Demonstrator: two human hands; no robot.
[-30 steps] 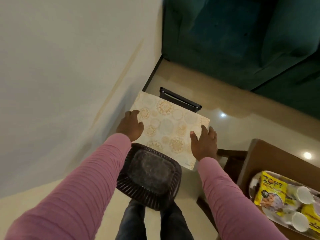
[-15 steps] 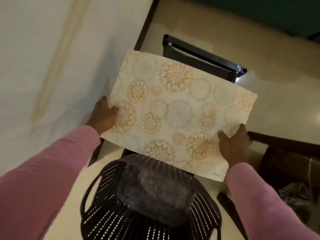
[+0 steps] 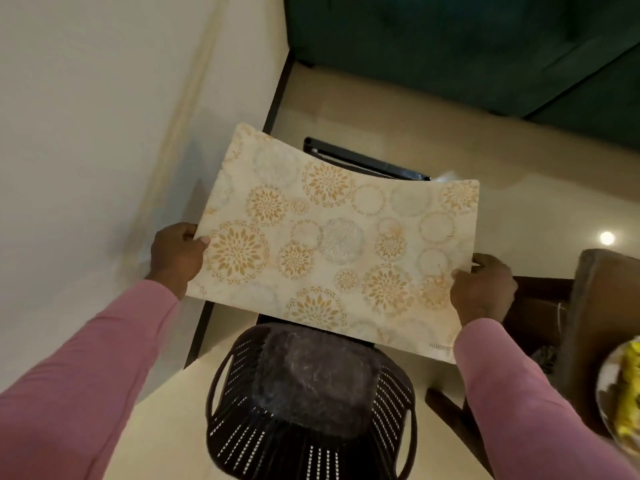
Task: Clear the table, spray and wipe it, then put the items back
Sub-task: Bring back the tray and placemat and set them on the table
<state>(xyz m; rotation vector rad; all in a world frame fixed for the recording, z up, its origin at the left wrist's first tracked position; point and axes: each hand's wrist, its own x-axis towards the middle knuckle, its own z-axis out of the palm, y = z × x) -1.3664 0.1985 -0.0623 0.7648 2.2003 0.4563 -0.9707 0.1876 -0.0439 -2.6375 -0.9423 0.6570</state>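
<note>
While both hands hold it, the placemat (image 3: pixel 339 244) hangs in the air, roughly level, far edge bowed.

- Placemat: cream, printed with gold and grey round floral medallions. Small lettering at its near right corner, too blurred to read. It is off the table, held over the floor (image 3: pixel 540 202) and over the far part of a black slotted plastic piece (image 3: pixel 311 410).
- Left hand (image 3: pixel 176 254): pinches the mat's left short edge. Thumb lies on the printed face; fingers are curled below the mat and mostly hidden.
- Right hand (image 3: pixel 483 289): grips the right short edge near the near corner. Thumb on top, fingers wrapped round the edge, knuckles showing past it.
- Both arms in pink sleeves (image 3: pixel 86 393), reaching forward.
- Black slotted piece: stands on the floor close to the person; a stool or an upturned basket, cannot tell which. Dusty flat top.
- Dark bar frame (image 3: pixel 367 162) shows just past the mat's far edge.
- Wooden table (image 3: pixel 602 306) at the right margin, with a plate (image 3: pixel 604 393) of yellow packets on it, blurred.
- Pale wall (image 3: pixel 86 133) on the left, dark green sofa (image 3: pixel 450 46) at the top.
</note>
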